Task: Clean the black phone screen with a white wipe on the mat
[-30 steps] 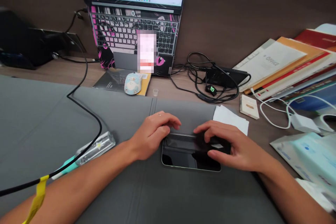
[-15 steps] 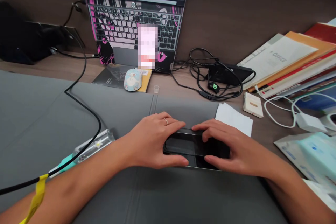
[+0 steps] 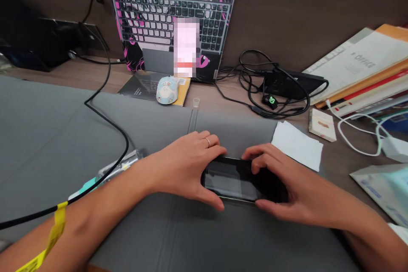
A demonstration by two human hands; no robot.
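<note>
On the grey desk mat in front of me is a smartphone, lying sideways. Its glossy dark screen faces up and shows pale reflections. My left hand, with a ring on one finger, is curved around the phone's left end, fingers at the far edge and thumb by the near edge. At the right end, my right hand grips it the same way and hides that corner. Beyond my left forearm lies a clear package with a teal end, partly covered by the arm.
A laptop with a mouse before it stands at the back. A black cable crosses the mat on the left. White paper, a small box, a coiled charger and books are on the right.
A separate inner outline that showed over the phone earlier is gone; its screen now looks flat and even. Both hands stay at its ends. The view has shifted slightly.
</note>
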